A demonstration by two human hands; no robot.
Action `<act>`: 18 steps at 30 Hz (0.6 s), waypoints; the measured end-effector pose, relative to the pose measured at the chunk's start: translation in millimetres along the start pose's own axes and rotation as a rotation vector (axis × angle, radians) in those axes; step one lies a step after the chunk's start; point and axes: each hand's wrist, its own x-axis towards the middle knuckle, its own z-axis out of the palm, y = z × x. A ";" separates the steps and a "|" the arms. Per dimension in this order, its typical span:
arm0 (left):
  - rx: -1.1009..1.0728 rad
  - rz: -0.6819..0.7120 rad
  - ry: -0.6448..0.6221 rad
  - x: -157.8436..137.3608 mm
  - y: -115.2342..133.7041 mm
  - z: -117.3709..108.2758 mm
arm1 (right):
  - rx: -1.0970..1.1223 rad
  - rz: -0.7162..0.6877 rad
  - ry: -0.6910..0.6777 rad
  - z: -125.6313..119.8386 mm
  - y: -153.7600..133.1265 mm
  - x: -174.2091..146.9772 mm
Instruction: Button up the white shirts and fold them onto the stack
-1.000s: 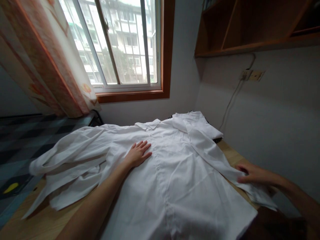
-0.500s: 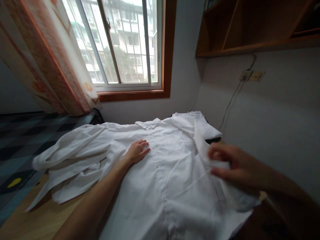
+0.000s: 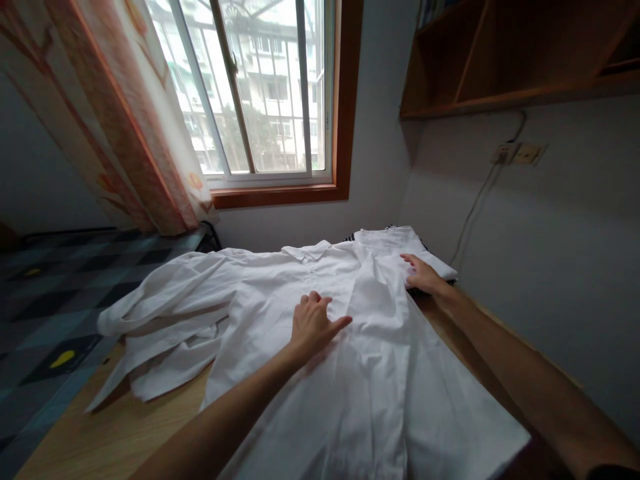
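A white button-up shirt (image 3: 280,300) lies spread face up, its collar (image 3: 307,251) at the far end. Its left-hand sleeve (image 3: 170,300) is stretched out in loose folds toward the table's left side. On the right, the other sleeve (image 3: 383,333) lies over the front, running down toward me. My left hand (image 3: 313,323) is at the middle of the shirt front, thumb out and fingers a little bent, nothing held. Beside the shirt's right shoulder, my right hand (image 3: 423,273) has its fingers apart and holds nothing. It is close to a folded white garment (image 3: 433,261).
Under the shirt is a wooden table (image 3: 165,413). Dark striped cloth shows beneath the folded garment. A bed with a checked cover (image 3: 55,307) stands at left, below a curtain (image 3: 120,120). A shelf (image 3: 450,110) and a socket with a cord (image 3: 505,153) are on the right wall.
My right hand has let go of the right sleeve and moved farther away from me; that sleeve now lies over the shirt front. My left hand has moved right and toward me.
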 end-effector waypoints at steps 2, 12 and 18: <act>-0.075 0.012 0.024 19.1 7.6 2.2 | -0.045 -0.079 -0.126 4.1 17.8 -0.9; -0.299 0.001 0.067 187.7 74.3 24.8 | 0.111 -0.119 0.029 32.2 10.6 -7.4; -0.383 -0.114 -0.153 222.1 79.0 50.8 | -0.090 -0.084 0.171 46.1 19.7 -3.7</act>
